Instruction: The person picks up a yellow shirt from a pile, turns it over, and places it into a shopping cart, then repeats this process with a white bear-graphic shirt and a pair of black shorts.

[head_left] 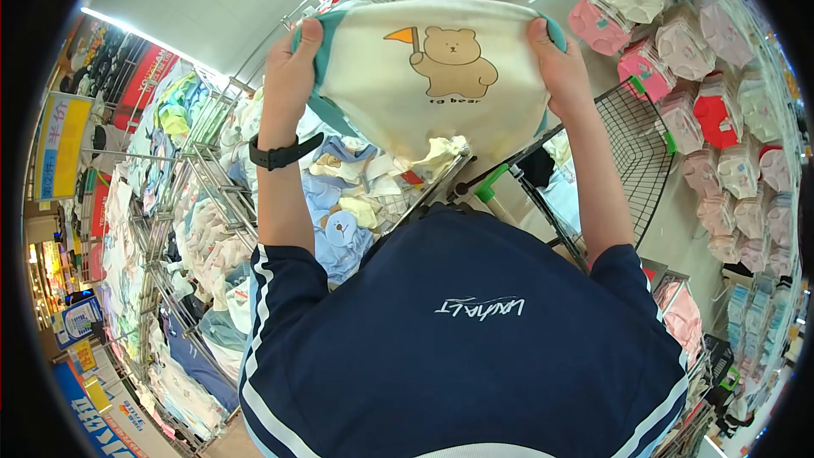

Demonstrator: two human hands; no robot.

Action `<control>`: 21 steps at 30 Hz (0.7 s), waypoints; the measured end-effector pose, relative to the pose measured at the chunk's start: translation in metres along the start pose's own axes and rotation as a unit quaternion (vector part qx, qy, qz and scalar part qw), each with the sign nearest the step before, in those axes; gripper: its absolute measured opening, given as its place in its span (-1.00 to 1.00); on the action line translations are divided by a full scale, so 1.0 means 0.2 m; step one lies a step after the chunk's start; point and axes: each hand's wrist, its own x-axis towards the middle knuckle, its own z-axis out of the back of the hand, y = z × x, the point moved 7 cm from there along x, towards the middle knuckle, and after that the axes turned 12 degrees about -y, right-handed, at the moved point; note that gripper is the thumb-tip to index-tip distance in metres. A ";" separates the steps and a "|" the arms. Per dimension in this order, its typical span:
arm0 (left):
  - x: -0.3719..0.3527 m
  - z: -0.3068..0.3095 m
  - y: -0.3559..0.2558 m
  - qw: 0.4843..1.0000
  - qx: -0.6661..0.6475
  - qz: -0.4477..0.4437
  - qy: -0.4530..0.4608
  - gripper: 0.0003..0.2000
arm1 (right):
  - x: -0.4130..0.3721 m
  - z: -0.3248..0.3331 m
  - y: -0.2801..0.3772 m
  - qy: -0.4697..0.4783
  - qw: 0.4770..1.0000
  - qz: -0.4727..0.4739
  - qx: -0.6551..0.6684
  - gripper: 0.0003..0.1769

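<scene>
A cream garment with green edges and a printed bear holding an orange flag is stretched out in front of me. My left hand, below which a black band circles the wrist, grips its left edge with the thumb on top. At the opposite edge my right hand pinches the green trim, thumb on the near side. The fingers of both hands are mostly hidden behind the cloth. The garment's lower part hangs over a bin of loose clothes.
Metal racks heaped with clothes stand on the left, beside a yellow and blue sign. A black wire shopping cart with green corners is at the right. Beyond it, packed garments hang on a wall display.
</scene>
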 end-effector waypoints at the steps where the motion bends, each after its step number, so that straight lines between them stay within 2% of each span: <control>1: 0.01 0.00 -0.03 1.000 -0.021 0.008 -0.005 -0.42 | -0.03 -0.02 0.05 0.020 1.000 -0.008 -0.011 -0.59; 2: 0.02 0.00 -0.06 0.999 -0.042 0.016 -0.011 -0.42 | -0.05 -0.04 0.07 0.040 0.999 -0.017 -0.021 -0.60; 3: 0.03 0.01 -0.08 0.998 -0.062 0.024 -0.018 -0.41 | -0.06 -0.08 0.08 0.114 0.984 0.040 -0.134 -0.60; 5: 0.05 0.02 -0.10 0.996 -0.079 0.031 -0.024 -0.44 | -0.09 -0.15 0.06 0.253 0.890 0.151 -0.348 -0.60; 8: 0.08 0.02 -0.08 0.992 -0.107 0.062 -0.024 -0.45 | -0.05 -0.17 0.00 0.274 0.838 0.057 -0.469 -0.58; 10: 0.09 0.02 -0.06 0.985 -0.150 0.085 -0.020 -0.47 | 0.00 -0.14 0.00 0.239 0.926 0.034 -0.292 -0.58; 12: 0.09 0.03 -0.04 0.981 -0.171 0.092 -0.017 -0.47 | 0.04 -0.13 -0.02 0.192 0.978 -0.006 -0.084 -0.64; 15: 0.09 0.05 -0.01 0.980 -0.176 0.094 -0.026 -0.48 | 0.03 -0.15 -0.01 0.167 0.985 -0.029 0.019 -0.71; 21: 0.09 0.07 0.04 0.978 -0.174 0.108 -0.030 -0.48 | 0.05 -0.11 -0.10 0.150 0.985 -0.038 -0.070 -0.71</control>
